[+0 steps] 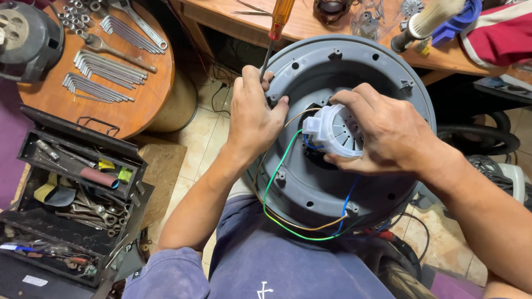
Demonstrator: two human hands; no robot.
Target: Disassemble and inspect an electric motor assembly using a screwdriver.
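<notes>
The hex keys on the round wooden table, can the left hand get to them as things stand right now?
Probably not straight away. The left hand is gripping a screwdriver against the grey round housing. The hex keys lie uncovered on the round table on that hand's side, so once freed, nothing blocks the way.

white motor (337, 132) seated in grey housing (388, 72)

Matt grey plastic housing (310, 188), glossy white plastic motor cap (338, 130), smooth varnished wooden round table (149, 83), bright steel hex keys (105, 66).
</notes>
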